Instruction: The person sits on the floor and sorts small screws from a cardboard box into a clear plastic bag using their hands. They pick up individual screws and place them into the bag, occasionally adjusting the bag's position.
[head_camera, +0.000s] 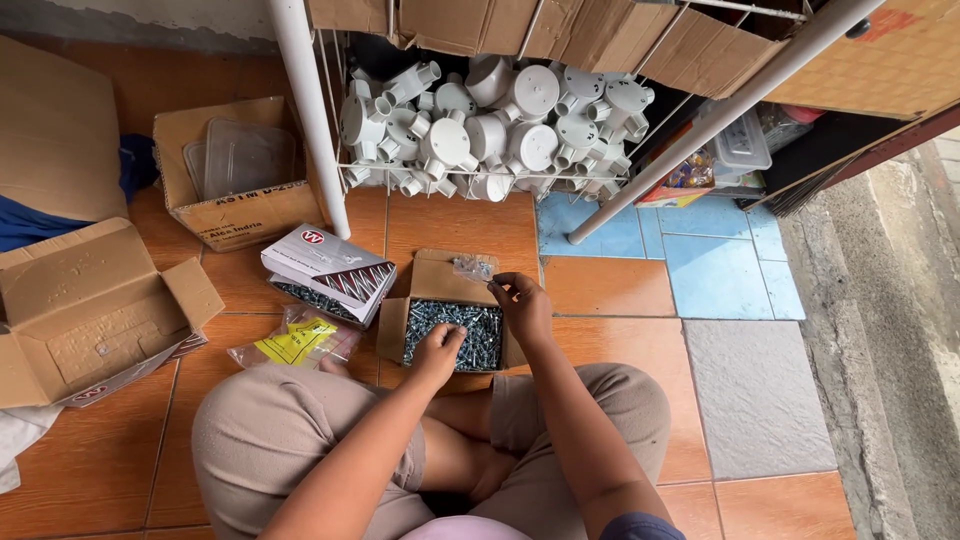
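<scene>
While the person sits cross-legged on the orange tiled floor (620, 350), two bare hands work over one open cardboard box of screws (452, 334) lying just in front of the knees. Its long axis runs left to right across the view, its open top faces up, and its flap (440, 272) lies back toward the rack. The screws are far too many to count. Dipped into the box, the left hand (438, 352) has its fingers curled down among the screws; whether it grips any cannot be told. At the box's far right corner, the right hand (522, 303) pinches something small between thumb and fingertips, too tiny to identify. One small clear bag (472, 266) rests on the flap. Left of the box lie one yellow-labelled bag (296, 340) and two stacked printed boxes (328, 272). Farther left sit two open cartons (85, 310). Beyond, one white wire rack (480, 178) holds a heap of white conduit junction boxes (490, 125).
</scene>
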